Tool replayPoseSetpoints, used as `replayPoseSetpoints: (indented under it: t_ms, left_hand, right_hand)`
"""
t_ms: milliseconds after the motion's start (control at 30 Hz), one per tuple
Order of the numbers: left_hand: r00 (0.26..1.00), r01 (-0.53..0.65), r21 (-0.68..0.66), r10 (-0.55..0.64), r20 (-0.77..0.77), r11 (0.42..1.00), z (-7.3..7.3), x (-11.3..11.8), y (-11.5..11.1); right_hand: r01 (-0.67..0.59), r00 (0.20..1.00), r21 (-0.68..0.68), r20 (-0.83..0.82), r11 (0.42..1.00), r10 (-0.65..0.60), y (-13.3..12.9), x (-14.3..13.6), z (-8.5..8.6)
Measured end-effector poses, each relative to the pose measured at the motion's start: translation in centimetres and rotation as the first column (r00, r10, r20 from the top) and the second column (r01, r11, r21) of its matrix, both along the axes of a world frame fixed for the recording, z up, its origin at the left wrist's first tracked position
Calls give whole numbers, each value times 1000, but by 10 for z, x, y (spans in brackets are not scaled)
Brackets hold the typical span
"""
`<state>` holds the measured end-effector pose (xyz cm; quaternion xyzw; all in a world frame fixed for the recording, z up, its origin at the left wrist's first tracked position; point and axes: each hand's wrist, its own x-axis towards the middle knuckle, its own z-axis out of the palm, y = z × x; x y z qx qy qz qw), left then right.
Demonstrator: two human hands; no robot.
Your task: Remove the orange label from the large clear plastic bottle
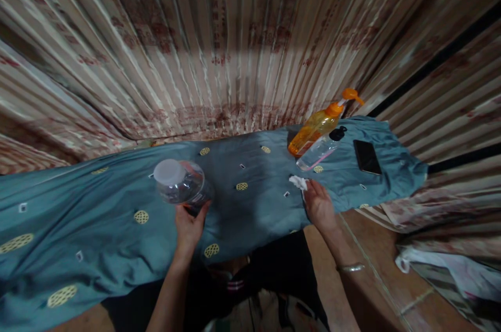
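A clear plastic jar (188,186) with a whitish lid stands on the teal patterned cloth, tilted in view. My left hand (190,225) grips its near side low down, thumb and fingers on either side. My right hand (319,204) is closed at the fingertips on a crumpled white tissue (298,182), close above or on the cloth. Just beyond that hand are a clear bottle (319,153) with a black cap and an orange pump bottle (315,131), side by side.
The teal cloth (242,217) with yellow pineapple prints covers a long narrow surface. A black phone (367,157) lies on it at the right. Pleated curtains (219,60) hang behind and at both sides. Brown tiled floor (376,248) shows lower right, beside some draped fabric (454,274).
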<state>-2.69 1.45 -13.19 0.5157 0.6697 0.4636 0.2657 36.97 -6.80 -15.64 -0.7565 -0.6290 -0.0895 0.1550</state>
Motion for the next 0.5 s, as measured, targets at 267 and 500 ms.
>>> replayPoseSetpoints:
  t_ms: [267,500]
  left_hand:
    - [999,8,38,-9,42,999,2,5,1]
    - [999,8,63,-11,51,998,6,8,0]
  right_hand:
    - [-129,982,-56,-146,990,120,101,-93,21]
    - [-543,825,-63,-225,837,519,152,-212,39]
